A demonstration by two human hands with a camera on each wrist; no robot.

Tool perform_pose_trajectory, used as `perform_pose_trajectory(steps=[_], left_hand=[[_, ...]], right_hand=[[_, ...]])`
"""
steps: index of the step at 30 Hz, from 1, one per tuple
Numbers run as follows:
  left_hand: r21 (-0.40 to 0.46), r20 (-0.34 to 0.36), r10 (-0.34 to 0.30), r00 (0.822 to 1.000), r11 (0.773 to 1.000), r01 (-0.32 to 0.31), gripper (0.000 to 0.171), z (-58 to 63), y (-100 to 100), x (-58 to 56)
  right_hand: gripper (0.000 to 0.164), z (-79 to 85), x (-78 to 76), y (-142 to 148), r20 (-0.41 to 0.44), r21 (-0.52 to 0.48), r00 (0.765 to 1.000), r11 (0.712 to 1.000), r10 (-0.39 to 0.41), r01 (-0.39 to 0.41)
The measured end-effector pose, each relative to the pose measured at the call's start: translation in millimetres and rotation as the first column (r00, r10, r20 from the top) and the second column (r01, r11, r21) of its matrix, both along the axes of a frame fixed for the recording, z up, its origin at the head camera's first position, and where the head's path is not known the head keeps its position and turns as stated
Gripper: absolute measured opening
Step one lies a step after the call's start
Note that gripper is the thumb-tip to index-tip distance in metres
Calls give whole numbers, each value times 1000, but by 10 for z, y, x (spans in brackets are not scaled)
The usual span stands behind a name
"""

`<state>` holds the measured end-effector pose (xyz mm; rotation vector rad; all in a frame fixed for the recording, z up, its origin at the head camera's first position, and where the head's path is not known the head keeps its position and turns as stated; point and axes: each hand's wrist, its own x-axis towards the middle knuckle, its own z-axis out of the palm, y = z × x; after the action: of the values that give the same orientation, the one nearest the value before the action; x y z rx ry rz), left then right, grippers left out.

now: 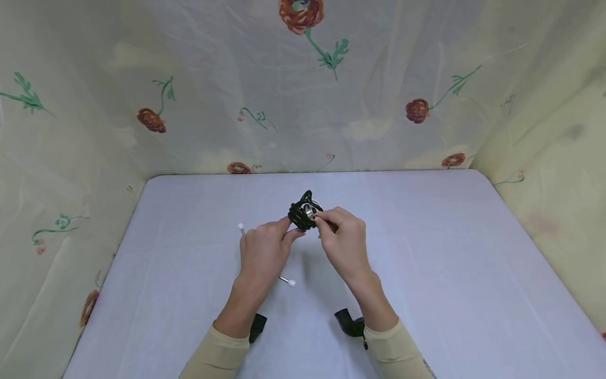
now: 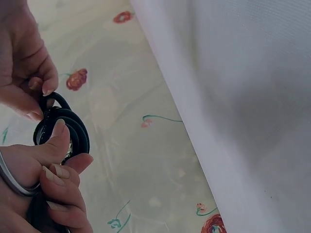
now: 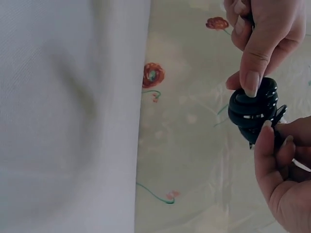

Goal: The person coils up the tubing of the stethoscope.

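Observation:
A coiled black cord (image 1: 299,215) with a shiny silver round part (image 1: 310,211) is held up over the table. My left hand (image 1: 265,245) grips the coil's near left side between thumb and index finger. Its other fingers curl over a dark piece (image 2: 41,213), mostly hidden. A thin silver rod with white tips (image 1: 288,281) shows on both sides of this hand, its middle covered. My right hand (image 1: 344,239) pinches the coil's right side with thumb and fingertips, right at the silver part. In the right wrist view the stacked black loops (image 3: 252,104) lie between both hands.
A white cloth covers the table (image 1: 450,263). Pale curtains (image 1: 213,95) printed with red flowers hang along the back and sides. Black wrist mounts (image 1: 349,322) sit under the forearms, close over the table.

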<state>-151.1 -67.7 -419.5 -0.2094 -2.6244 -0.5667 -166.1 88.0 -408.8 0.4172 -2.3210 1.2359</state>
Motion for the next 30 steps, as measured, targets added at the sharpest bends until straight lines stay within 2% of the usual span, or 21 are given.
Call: perform_pose_trajectory(steps=[5,11,20,30], left_hand=[[-44,-18,0,1000,999,-1,27,-12,34,6],[-105,-46,-4,999,995,-1,27,-13,70,27],[-188,-107,-4,994,982,-16,28,-48,117,27],[-219,-159,-29,987,976,-6,28,-94,207,16]], right_hand=[[7,36,20,9,108,-42,993,998,-38,42],[9,65,40,21,236,-51,969,996,-65,79],[13,87,27,55,305,9,947,994,-103,106],[10,87,-6,203,381,-85,921,989,-83,124]])
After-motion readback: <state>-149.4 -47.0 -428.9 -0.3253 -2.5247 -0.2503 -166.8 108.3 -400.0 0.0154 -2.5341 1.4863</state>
